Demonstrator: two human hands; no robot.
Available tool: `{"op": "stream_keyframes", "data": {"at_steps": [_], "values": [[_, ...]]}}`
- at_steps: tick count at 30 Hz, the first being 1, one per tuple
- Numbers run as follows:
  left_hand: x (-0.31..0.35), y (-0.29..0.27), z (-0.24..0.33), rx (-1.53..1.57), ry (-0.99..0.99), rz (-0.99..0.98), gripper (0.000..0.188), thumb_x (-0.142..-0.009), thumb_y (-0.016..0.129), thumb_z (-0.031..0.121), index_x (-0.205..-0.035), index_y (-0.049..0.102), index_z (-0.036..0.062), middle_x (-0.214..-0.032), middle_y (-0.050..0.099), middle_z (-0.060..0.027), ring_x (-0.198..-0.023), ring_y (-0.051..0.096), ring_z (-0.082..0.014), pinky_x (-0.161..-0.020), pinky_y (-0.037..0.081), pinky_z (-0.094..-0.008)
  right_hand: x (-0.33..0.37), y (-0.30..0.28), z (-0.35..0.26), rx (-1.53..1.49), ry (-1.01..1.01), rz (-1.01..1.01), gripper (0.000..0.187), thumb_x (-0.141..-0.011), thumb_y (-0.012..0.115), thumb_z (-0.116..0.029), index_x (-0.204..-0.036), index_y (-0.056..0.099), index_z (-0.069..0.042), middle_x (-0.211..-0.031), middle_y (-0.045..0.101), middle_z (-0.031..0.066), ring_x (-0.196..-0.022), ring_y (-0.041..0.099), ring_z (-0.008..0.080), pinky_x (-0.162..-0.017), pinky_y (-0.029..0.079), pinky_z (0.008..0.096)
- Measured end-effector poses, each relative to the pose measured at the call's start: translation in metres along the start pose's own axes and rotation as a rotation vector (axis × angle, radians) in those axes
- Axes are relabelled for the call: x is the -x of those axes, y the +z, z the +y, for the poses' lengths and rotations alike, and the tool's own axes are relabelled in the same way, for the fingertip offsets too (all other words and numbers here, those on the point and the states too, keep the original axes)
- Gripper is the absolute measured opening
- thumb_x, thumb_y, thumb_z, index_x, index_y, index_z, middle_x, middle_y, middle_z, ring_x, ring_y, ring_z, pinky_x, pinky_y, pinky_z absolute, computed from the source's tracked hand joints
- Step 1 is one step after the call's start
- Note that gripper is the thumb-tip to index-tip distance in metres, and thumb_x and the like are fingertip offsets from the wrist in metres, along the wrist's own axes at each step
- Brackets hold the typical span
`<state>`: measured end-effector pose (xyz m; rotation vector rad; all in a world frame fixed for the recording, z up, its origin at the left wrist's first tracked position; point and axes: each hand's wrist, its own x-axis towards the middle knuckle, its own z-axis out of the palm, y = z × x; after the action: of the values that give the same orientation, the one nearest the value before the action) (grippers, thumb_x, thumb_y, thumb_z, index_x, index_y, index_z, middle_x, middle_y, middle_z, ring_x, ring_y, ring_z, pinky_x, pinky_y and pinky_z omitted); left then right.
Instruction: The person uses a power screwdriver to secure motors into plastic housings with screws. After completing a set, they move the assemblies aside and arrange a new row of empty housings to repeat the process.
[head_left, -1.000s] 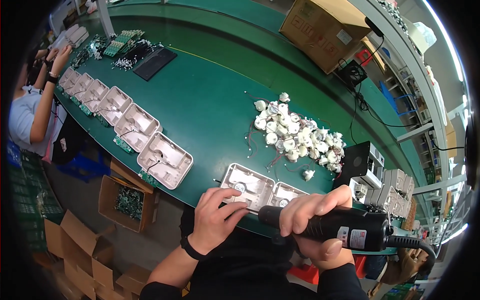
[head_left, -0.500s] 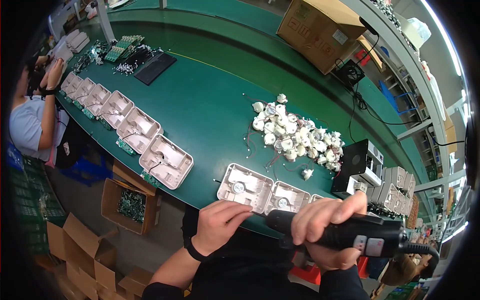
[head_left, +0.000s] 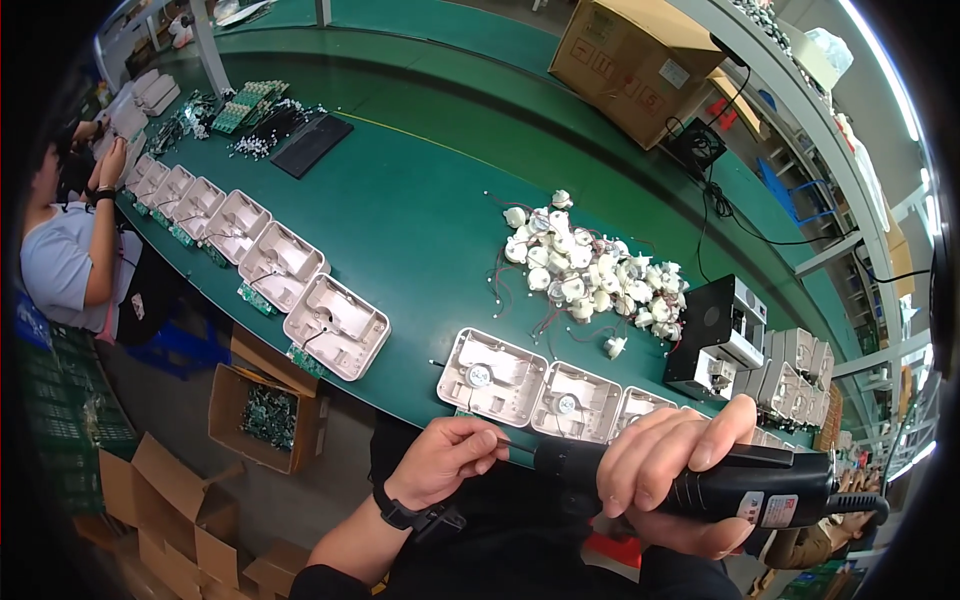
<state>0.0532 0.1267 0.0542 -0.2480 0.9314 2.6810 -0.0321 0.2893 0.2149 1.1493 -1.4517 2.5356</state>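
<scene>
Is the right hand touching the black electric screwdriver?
Touching. The head view shows the right hand wrapped around the black electric screwdriver, fingers lying over its body.

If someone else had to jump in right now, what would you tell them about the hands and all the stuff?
Right hand: wrapped around the black corded electric screwdriver, held sideways near the body.
Left hand: fingertips pinched at the screwdriver's thin metal bit.
Nearest work: the beige plastic housing with a round part inside, at the edge of the green conveyor table; more housings sit beside it.
Pile of small white motors with wires lies farther back.
Done: housings laid out in a row.
Left: the bit is not yet on any housing.
</scene>
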Motion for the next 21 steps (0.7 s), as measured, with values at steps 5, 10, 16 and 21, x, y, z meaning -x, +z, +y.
{"op": "stream_keyframes", "data": {"at_steps": [5, 10, 16, 21], "values": [[-0.001, -0.002, 0.000, 0.030, -0.012, -0.051, 0.019, -0.099, 0.063, 0.016, -0.102, 0.069, -0.0016, -0.089, 0.069, -0.0087, -0.068, 0.054, -0.0087, -0.058, 0.042, -0.0194, 0.001, -0.001, -0.001, -0.022, 0.038, 0.041, 0.060, -0.087, 0.071, -0.055, -0.098, 0.035, -0.008, -0.058, 0.055, 0.0056, -0.040, 0.058, 0.0210, -0.035, 0.048, 0.0315], [0.001, -0.010, -0.003, -0.024, -0.043, -0.083, 0.015, -0.097, 0.065, 0.012, -0.103, 0.069, -0.0017, -0.090, 0.069, -0.0090, -0.069, 0.056, -0.0092, -0.062, 0.044, -0.0194, 0.001, -0.009, -0.009, -0.101, 0.172, -0.011, 0.045, -0.086, 0.077, -0.027, -0.101, 0.038, -0.011, -0.066, 0.058, 0.0094, -0.049, 0.060, 0.0273, -0.050, 0.051, 0.0410], [0.003, 0.000, 0.014, -0.261, 0.078, 0.000, 0.029, -0.087, 0.075, 0.008, -0.114, 0.068, -0.0014, -0.096, 0.069, -0.0068, -0.073, 0.056, -0.0100, -0.066, 0.045, -0.0212, 0.004, -0.002, 0.000, -0.110, 0.198, 0.099, 0.049, -0.085, 0.077, -0.035, -0.103, 0.038, -0.010, -0.066, 0.057, 0.0091, -0.051, 0.060, 0.0262, -0.050, 0.051, 0.0388], [-0.015, -0.012, 0.051, -1.186, 0.559, 0.443, 0.067, -0.069, 0.087, 0.014, -0.130, 0.060, 0.0022, -0.104, 0.064, -0.0052, -0.077, 0.053, -0.0138, -0.066, 0.047, -0.0294, 0.009, -0.011, 0.053, 0.063, 0.257, 0.081, 0.059, -0.083, 0.079, -0.048, -0.105, 0.038, -0.011, -0.069, 0.057, 0.0074, -0.054, 0.058, 0.0224, -0.052, 0.049, 0.0350]]}}
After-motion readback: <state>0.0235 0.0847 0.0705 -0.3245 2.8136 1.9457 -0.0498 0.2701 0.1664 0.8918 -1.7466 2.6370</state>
